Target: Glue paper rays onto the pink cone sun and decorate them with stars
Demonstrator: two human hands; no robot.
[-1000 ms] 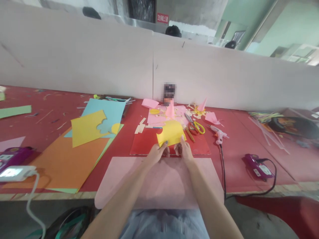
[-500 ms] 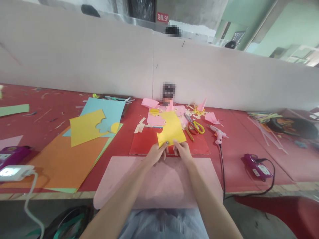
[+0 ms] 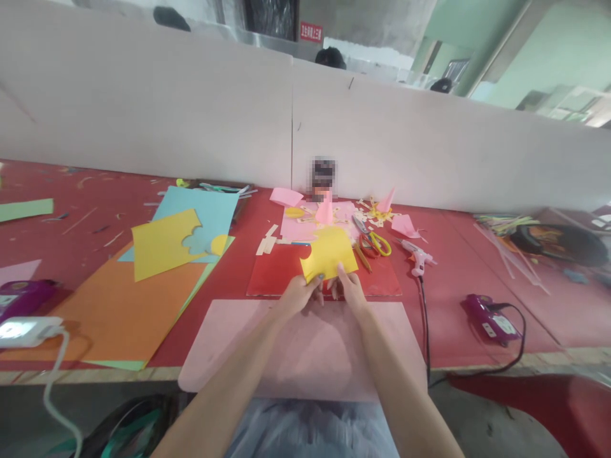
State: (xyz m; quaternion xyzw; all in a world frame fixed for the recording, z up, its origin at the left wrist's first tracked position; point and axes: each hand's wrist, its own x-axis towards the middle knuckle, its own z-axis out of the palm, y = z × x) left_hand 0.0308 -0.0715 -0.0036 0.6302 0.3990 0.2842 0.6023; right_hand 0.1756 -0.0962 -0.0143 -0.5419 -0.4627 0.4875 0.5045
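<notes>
A piece of yellow paper (image 3: pixel 329 251) with a notch cut from its left edge is held above the red board (image 3: pixel 272 273). My left hand (image 3: pixel 303 292) pinches its lower left corner, thumb on top. At the lower right, my right hand (image 3: pixel 348 286) grips the same sheet with the thumb pressed on its face; the fingers beneath are partly hidden. Just beyond the paper lie pink paper cut-outs (image 3: pixel 324 211). To its right are scissors with red handles (image 3: pixel 367 245), scissors with yellow handles (image 3: pixel 380 243) and a brownish pencil-like stick (image 3: pixel 363 257).
On the right rests a pink glue gun (image 3: pixel 419 259), its black cord running to a purple device (image 3: pixel 494 319). Orange card (image 3: pixel 143 305), blue card (image 3: pixel 214 210) and a cut yellow sheet (image 3: pixel 160 248) overlap on the left. A white partition (image 3: pixel 214 127) stands behind.
The far part of the yellow paper has come down toward me, so the sheet looks shorter and more of the pink cut-outs show. My right thumb has moved slightly up the sheet.
</notes>
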